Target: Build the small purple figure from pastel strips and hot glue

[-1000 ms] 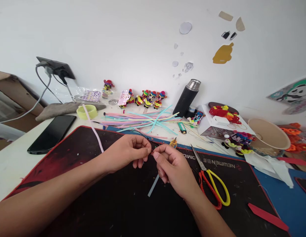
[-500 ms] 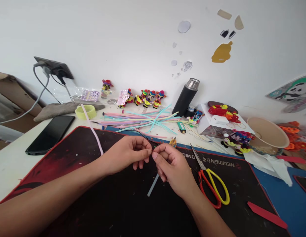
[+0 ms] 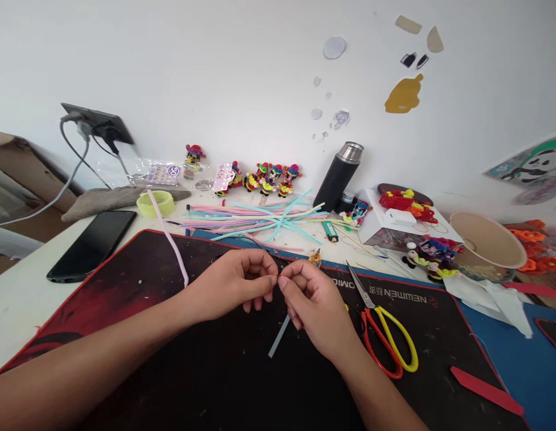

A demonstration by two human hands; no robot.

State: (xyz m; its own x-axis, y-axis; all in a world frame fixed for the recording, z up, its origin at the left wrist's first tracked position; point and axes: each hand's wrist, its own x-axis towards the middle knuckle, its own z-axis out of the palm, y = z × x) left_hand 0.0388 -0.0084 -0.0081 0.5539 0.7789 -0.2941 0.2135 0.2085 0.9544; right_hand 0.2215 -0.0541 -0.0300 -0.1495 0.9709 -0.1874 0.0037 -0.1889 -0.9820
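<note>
My left hand and my right hand meet over the dark desk mat, thumbs and forefingers pinched. A thin dark strand, like thread or fine wire, shows between the fingertips of both; most of it is hidden and its exact kind is unclear. Below my right hand a pale grey stick pokes out over the mat, its upper part covered by the fingers. Scissors with one red and one yellow handle lie just right of my right hand. A lilac pipe cleaner lies left of my left hand.
Behind the mat lies a pile of pastel pipe cleaners. A black thermos, a green lighter, small figures and a yellow ring roll stand farther back. A phone lies left, a red strip right.
Both hands stay pinched close together. The fingertips have drawn slightly apart, and a little of the thin strand now shows between them. Everything else lies as before.
</note>
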